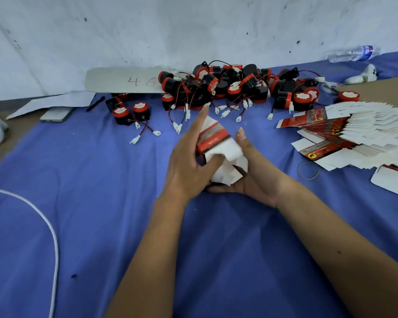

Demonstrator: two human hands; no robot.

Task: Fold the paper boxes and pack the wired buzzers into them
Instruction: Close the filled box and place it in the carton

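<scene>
Blue cloth point(101, 203), both hands grip half-folded paper box point(218, 143), lower flaps hidden

Counted: two hands point(189, 154) point(251, 177), one paper box point(216, 143), one water bottle point(352, 53), one rubber band point(308, 171), one phone point(55, 114), one pen point(95, 103); buzzers point(228, 86) and flat box blanks point(354, 131) too heaped to count.

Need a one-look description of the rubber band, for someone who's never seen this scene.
Start at the fanned stack of flat boxes on the right of the blue cloth. Just below its near edge lies the rubber band: a thin yellowish loop, lying alone on the cloth.
</scene>
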